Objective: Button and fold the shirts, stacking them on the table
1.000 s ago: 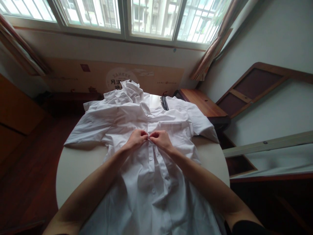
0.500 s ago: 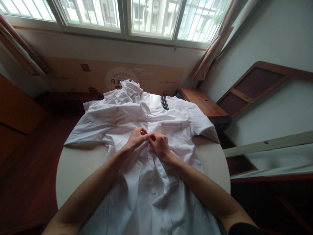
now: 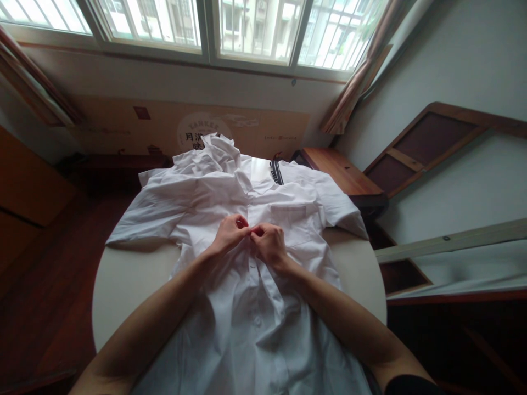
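Note:
A white short-sleeved shirt point(image 3: 218, 318) lies spread front side up, its collar at the far end and its hem toward me. My left hand point(image 3: 231, 231) and my right hand point(image 3: 268, 241) meet at the middle of its button placket. Both pinch the placket cloth between thumb and fingers, and the fingertips touch. Any button between them is hidden by the fingers. Lower down the placket a white button point(image 3: 258, 321) shows. The chest pocket point(image 3: 288, 219) is just beyond my right hand.
Under the shirt stands a round cream table point(image 3: 123, 291). A crumpled white cloth point(image 3: 220, 153) and a black-and-white striped piece point(image 3: 276, 172) lie at its far side. Beyond are a wooden bench point(image 3: 341, 170), a large printed cardboard sheet point(image 3: 263, 120) and a window.
Almost nothing differs. The fingers have shifted very slightly at the placket, and the whole view has moved a little.

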The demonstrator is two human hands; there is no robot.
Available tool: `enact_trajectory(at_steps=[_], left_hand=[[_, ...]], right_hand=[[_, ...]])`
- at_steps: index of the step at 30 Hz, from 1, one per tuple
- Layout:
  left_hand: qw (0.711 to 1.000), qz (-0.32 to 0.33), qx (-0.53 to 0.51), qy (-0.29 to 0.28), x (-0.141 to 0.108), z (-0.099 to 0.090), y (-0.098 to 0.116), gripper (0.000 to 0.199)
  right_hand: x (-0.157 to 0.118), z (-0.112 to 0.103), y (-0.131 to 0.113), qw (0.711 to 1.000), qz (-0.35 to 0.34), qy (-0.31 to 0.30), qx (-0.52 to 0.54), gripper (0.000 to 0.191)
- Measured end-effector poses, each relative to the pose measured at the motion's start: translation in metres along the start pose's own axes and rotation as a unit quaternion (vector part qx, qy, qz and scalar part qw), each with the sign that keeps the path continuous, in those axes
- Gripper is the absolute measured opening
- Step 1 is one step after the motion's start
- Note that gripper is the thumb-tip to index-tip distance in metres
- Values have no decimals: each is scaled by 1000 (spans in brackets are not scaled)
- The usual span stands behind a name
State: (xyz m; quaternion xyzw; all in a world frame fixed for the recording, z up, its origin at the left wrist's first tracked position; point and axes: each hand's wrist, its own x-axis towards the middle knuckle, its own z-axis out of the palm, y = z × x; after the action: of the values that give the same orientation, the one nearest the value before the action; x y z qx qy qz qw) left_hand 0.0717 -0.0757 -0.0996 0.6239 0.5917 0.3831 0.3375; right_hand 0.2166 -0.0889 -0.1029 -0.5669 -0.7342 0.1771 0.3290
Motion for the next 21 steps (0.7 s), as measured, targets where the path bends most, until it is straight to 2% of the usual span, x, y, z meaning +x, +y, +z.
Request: enact_trajectory(at_steps=[7, 10, 12, 14, 15, 16, 18, 20, 21], left_hand=[[1000, 4, 13, 17, 0, 1, -2, 6], [1000, 12, 9, 1, -1, 2, 1, 7], [999, 28, 27, -7, -2, 2, 4, 7], [997, 49, 58, -19, -2, 2, 5, 5], [995, 58, 78, -28, -2, 2, 6, 5], [992, 65, 102, -34, -2, 1, 6, 5], [982, 81, 167, -31, -3, 0, 4, 5], [965, 103, 242, -8, -5, -3, 2, 11], [955, 116, 273, 5, -7, -4, 1, 16]], right_hand=[[2, -3, -2, 999, 31, -4, 31, 10], [9, -5, 1, 989, 85, -36, 116, 9], [16, -7, 5, 959, 159, -93, 217, 10], [23, -9, 9, 912, 235, -160, 295, 10], [26, -10, 10, 898, 258, -182, 308, 10], [27, -11, 11, 896, 264, -191, 300, 9], [28, -15, 12, 934, 217, -166, 231, 7], [26, -23, 14, 982, 107, -97, 118, 7], [25, -30, 16, 996, 46, -57, 57, 10]])
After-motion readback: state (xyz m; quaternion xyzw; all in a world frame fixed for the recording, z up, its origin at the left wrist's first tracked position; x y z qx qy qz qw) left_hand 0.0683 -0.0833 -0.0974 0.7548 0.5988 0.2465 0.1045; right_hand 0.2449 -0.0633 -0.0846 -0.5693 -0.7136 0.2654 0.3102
